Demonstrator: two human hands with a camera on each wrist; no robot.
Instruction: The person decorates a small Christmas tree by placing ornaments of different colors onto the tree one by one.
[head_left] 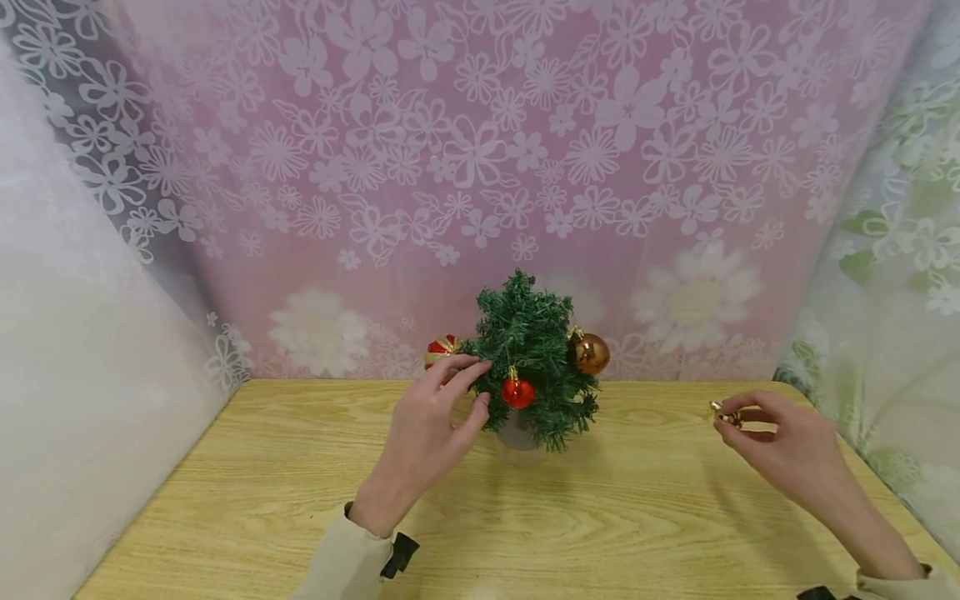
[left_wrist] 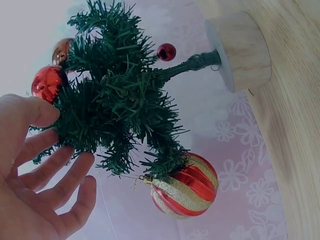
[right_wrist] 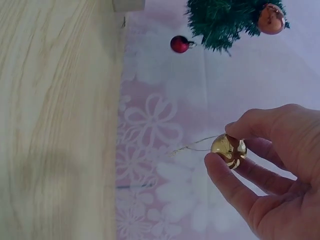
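Note:
A small green Christmas tree point(head_left: 525, 333) stands on a round wooden base point(left_wrist: 245, 52). My left hand point(head_left: 431, 425) is at its left side, fingers spread and slightly bent, fingertips at the branches point(left_wrist: 75, 115). Thumb and fingers of my right hand point(head_left: 787, 442), off to the right of the tree, pinch a small shiny gold ball ornament point(right_wrist: 229, 150); its thin string loop point(right_wrist: 195, 146) hangs free. On the tree hang a red ball point(head_left: 517, 390), a copper-brown ball point(head_left: 590, 354) and a red-and-gold striped ball point(left_wrist: 185, 187), which my left hand partly covers in the head view.
A dark red small ball point(right_wrist: 180, 44) also hangs low on the tree. The tree stands on a wood-grain table point(head_left: 300, 467). Behind rises a pink floral curtain point(head_left: 450, 167), with pale cloth point(head_left: 90, 350) on the left and more floral cloth point(head_left: 900, 333) on the right.

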